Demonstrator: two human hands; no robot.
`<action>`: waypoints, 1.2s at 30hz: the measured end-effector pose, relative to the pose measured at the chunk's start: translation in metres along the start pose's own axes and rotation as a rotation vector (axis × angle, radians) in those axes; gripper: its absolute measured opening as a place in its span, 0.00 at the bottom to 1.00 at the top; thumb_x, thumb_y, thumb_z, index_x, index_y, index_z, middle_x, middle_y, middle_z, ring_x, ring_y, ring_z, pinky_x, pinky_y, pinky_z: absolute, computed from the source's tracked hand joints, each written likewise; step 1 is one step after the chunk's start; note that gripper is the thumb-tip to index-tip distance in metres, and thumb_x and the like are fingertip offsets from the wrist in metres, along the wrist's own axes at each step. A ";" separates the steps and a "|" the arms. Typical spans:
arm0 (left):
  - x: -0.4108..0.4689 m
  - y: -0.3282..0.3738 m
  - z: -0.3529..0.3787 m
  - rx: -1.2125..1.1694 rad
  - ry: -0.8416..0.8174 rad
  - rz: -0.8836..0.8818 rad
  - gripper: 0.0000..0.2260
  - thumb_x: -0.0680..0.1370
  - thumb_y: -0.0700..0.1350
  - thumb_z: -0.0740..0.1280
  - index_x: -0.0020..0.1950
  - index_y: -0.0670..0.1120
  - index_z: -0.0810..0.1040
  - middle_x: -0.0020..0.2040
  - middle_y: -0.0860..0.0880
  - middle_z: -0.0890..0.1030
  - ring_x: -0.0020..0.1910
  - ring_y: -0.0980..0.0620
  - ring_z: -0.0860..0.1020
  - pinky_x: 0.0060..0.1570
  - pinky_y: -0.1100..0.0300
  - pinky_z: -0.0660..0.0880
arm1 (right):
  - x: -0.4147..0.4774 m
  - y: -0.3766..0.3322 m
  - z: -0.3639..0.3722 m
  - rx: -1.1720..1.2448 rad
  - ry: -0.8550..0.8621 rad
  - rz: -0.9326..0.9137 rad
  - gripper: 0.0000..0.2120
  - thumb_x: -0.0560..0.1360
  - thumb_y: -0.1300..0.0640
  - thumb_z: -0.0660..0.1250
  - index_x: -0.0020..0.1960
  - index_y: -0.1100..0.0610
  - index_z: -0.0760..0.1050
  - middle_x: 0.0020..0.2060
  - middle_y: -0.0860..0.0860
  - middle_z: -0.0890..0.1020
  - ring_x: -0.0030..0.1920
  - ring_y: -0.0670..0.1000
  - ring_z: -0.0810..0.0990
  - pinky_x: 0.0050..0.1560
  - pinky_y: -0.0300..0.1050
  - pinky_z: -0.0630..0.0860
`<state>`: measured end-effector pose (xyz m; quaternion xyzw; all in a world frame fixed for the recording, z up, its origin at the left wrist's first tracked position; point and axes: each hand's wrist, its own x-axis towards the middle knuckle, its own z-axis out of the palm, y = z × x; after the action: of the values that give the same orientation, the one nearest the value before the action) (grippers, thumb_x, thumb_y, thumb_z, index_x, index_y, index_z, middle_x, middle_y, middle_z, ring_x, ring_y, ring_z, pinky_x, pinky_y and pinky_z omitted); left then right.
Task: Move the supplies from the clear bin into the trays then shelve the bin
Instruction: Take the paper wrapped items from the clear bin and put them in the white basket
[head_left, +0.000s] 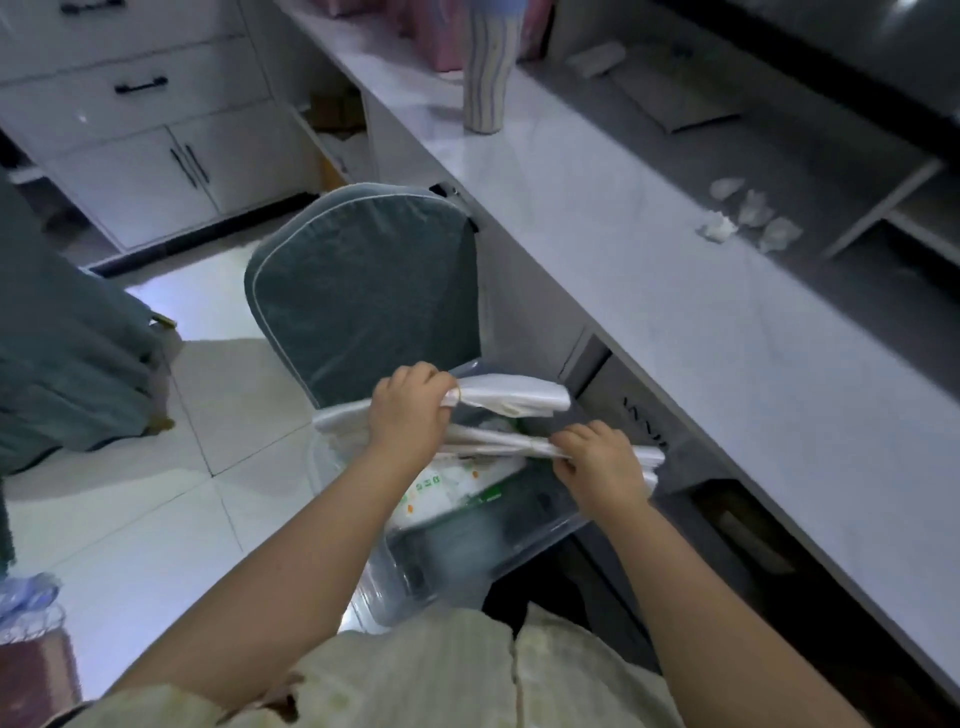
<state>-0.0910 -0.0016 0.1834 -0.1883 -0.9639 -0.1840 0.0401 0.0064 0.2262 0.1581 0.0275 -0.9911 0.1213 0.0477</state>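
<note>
The clear bin (467, 551) sits low in front of me, on the seat of a green-covered chair. My left hand (410, 410) is shut on a white bundle of plastic bags (514, 397) tied with a rubber band, held above the bin's far end. A second white bundle (498, 447) lies across the bin's middle, and my right hand (597, 457) grips it. Under the bundles, white packets with green and orange print (441, 493) lie inside the bin. No trays are in view.
A long white counter (675, 291) runs along the right, with a striped vase (488, 78) and several crumpled white wrappers (748, 218) on it. The green chair back (363, 291) stands just beyond the bin. White cabinets (145, 145) line the far left wall.
</note>
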 end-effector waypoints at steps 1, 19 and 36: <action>-0.001 0.006 -0.004 -0.005 0.014 0.050 0.10 0.69 0.38 0.69 0.48 0.47 0.82 0.47 0.47 0.80 0.46 0.42 0.76 0.44 0.52 0.68 | -0.011 -0.004 -0.007 -0.018 0.036 0.029 0.07 0.64 0.62 0.75 0.41 0.57 0.81 0.37 0.52 0.83 0.38 0.59 0.78 0.37 0.49 0.74; -0.011 0.332 -0.060 -0.261 0.104 0.750 0.08 0.74 0.44 0.65 0.49 0.44 0.81 0.42 0.43 0.78 0.40 0.40 0.74 0.36 0.51 0.69 | -0.286 0.070 -0.211 -0.321 0.407 0.645 0.04 0.71 0.59 0.68 0.44 0.57 0.80 0.40 0.51 0.83 0.38 0.55 0.76 0.37 0.49 0.75; -0.248 0.732 0.001 -0.604 -0.236 0.839 0.08 0.75 0.45 0.59 0.42 0.49 0.78 0.37 0.49 0.77 0.34 0.48 0.75 0.28 0.56 0.67 | -0.671 0.190 -0.333 -0.222 0.889 1.323 0.06 0.72 0.58 0.65 0.36 0.56 0.73 0.32 0.51 0.75 0.34 0.54 0.72 0.31 0.47 0.68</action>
<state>0.4148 0.5431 0.3951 -0.5806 -0.7077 -0.3989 -0.0545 0.6902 0.5200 0.3667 -0.6212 -0.6965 0.0246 0.3584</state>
